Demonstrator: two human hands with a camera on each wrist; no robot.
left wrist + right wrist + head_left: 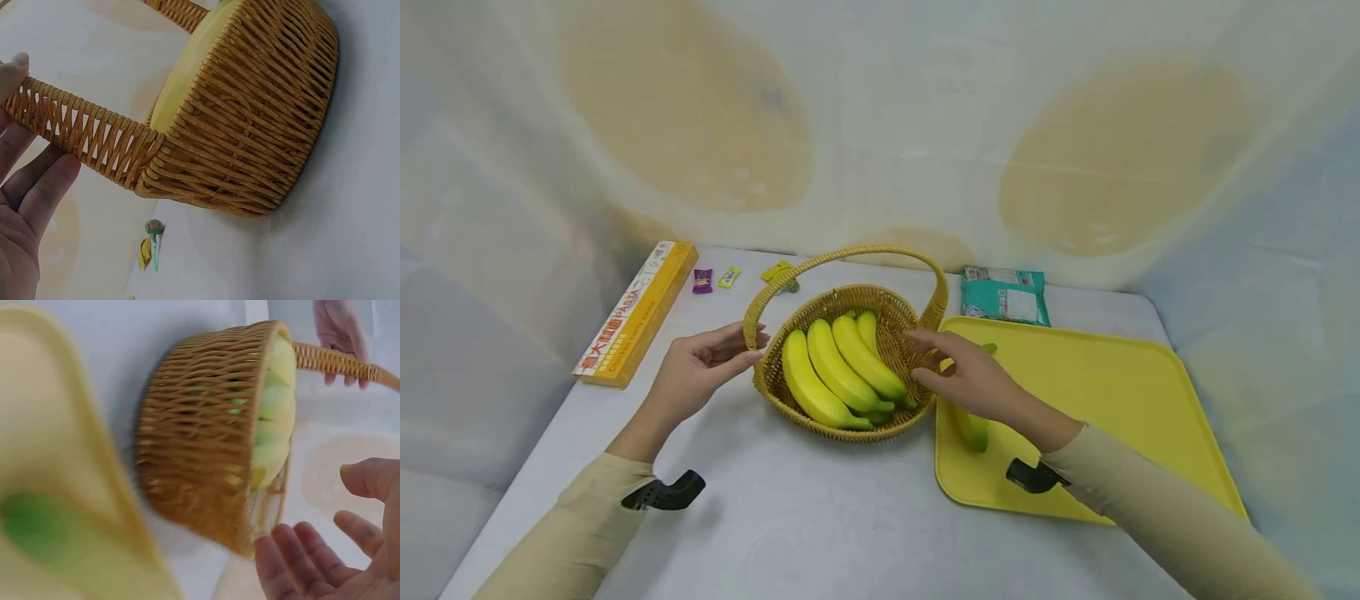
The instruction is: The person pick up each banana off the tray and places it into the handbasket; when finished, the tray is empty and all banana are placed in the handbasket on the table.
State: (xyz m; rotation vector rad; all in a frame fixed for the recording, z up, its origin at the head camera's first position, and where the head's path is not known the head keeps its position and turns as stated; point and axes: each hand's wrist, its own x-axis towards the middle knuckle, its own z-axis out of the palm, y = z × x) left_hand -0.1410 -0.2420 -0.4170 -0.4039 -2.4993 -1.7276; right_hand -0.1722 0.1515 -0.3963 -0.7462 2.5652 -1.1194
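A wicker basket [808,423] with a tall arched handle [850,252] stands on the table, with several yellow bananas [835,367] lying in it. My left hand [694,371] holds the left side of the handle between thumb and fingers; the left wrist view shows the thumb on one face and fingertips [59,175] behind. Over the basket's right edge, my right hand [970,375] has relaxed, spread fingers and nothing in them. Its fingertips [270,556] come right at the rim in the right wrist view. Partly hidden under that hand, another banana [973,429] lies on the yellow tray [1097,400].
A pasta box [636,312] lies at the back left. Near it are a purple-wrapped sweet [702,281], a yellow-wrapped sweet [728,277] and a lollipop [154,234] behind the basket. A teal packet [1004,294] lies behind the tray, by the curtain [910,125].
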